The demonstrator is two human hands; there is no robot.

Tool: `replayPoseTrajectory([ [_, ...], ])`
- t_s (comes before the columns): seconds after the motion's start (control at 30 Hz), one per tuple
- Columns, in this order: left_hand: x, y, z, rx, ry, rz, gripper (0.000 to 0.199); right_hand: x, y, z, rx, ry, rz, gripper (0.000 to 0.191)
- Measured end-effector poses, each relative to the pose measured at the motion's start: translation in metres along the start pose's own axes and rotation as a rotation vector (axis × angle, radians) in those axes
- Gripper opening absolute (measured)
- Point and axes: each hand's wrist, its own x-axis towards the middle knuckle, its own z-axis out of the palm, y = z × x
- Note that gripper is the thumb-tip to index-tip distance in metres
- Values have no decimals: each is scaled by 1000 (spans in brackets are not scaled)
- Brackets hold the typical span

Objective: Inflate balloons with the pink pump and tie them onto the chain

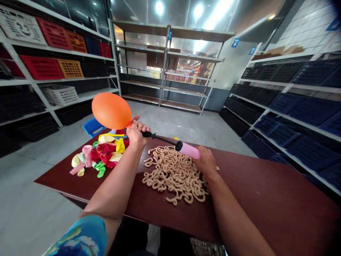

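Observation:
An orange balloon, blown up, sits on the nozzle end of a hand pump. My left hand is closed around the balloon's neck and the pump's black end. From there a thin black rod runs right into the pump's pink barrel, which my right hand grips at its far end. Below the pump, a heap of beige, curly, rope-like pieces lies on the dark red table. Left of my left wrist is a pile of uninflated balloons in several colours.
A blue stool stands beyond the table's left corner. Shelves with coloured crates line the left wall, and dark blue crates fill the right racks. A metal rack stands at the back, across the grey floor.

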Motion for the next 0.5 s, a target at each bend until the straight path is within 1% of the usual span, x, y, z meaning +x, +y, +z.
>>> replayPoseTrajectory([
  [0.13, -10, -20, 1, -1, -10, -51, 10, -2, -10, 2, -19, 17, -62, 26],
  [0.23, -24, -40, 6, 17, -15, -89, 12, -3, -16, 4, -1, 43, -116, 31],
  [0.33, -38, -58, 10, 32, -27, -110, 14, -2, -17, 7, 47, 63, -152, 37],
  [0.43, -42, -67, 11, 29, -28, -123, 13, 0, -14, 8, 71, 68, -143, 37],
  [0.5, -39, -66, 9, 31, -2, -121, 12, 2, -10, 7, 67, 59, -119, 34],
])
